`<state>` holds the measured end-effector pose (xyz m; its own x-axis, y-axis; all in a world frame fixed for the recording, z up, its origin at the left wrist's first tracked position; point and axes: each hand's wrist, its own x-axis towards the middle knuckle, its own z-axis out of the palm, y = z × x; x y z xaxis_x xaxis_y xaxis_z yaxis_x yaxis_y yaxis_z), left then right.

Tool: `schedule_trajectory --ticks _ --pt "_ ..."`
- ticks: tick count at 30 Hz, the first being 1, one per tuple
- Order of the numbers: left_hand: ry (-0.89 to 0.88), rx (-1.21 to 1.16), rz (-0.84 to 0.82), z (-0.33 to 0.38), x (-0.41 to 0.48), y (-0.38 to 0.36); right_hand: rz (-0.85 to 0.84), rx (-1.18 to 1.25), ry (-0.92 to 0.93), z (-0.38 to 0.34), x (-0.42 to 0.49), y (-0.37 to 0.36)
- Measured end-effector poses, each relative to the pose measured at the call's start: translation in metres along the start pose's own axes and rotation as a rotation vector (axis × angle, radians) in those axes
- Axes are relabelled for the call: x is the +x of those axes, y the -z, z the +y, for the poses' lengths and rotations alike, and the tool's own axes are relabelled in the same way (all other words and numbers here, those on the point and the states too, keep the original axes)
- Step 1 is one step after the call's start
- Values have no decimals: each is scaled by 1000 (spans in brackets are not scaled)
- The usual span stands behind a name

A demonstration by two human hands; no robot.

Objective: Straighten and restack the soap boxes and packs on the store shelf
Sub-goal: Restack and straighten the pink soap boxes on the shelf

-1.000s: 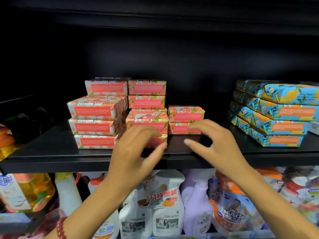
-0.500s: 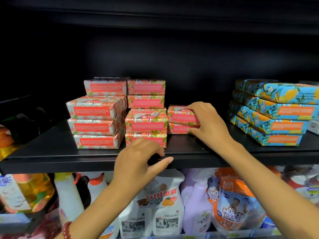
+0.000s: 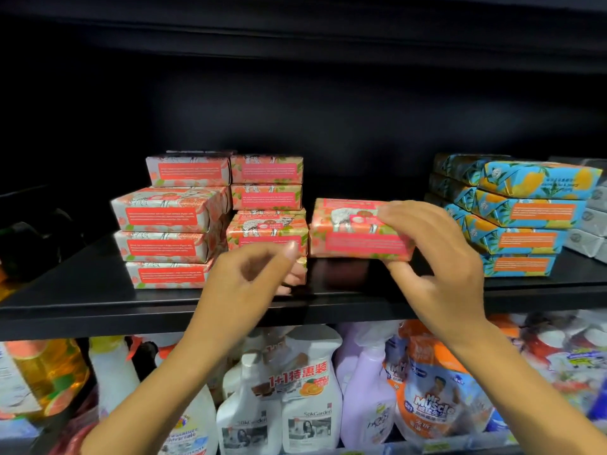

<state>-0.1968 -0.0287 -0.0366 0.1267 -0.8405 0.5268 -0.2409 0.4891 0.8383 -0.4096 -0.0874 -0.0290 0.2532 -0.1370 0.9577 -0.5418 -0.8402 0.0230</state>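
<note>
Pink soap boxes stand in stacks on the black shelf (image 3: 82, 290): a left stack (image 3: 167, 221), a middle stack (image 3: 267, 228) and taller ones behind (image 3: 266, 174). My right hand (image 3: 440, 257) grips one pink soap box (image 3: 354, 234), fingers on top and thumb beneath, holding it tilted just above the shelf to the right of the middle stack. My left hand (image 3: 249, 284) hovers with fingers apart in front of the middle stack's lowest box, hiding most of it. Blue soap packs (image 3: 522, 218) are stacked at the right, slightly fanned.
Grey boxes (image 3: 594, 221) sit at the far right edge behind the blue packs. The shelf below holds spray bottles (image 3: 308, 405), a refill pouch (image 3: 433, 402) and an orange liquid bottle (image 3: 42, 376). Another dark shelf hangs overhead.
My right hand has closed on the small right-hand pink box and lifted it forward off the shelf. My left hand rose from the shelf edge toward the middle stack.
</note>
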Motion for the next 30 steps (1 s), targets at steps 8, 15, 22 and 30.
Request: schedule_trajectory --ticks 8,15,22,30 --pt "411 -444 -186 16 8 2 -120 -28 273 -8 -2 -8" --pt "73 -230 -55 8 -4 9 -349 331 -328 -13 6 -5" --pt "-108 -119 -153 6 -4 14 -388 743 -533 -24 19 -1" --pt "58 -173 -206 6 1 25 -250 445 -150 -38 13 -2"
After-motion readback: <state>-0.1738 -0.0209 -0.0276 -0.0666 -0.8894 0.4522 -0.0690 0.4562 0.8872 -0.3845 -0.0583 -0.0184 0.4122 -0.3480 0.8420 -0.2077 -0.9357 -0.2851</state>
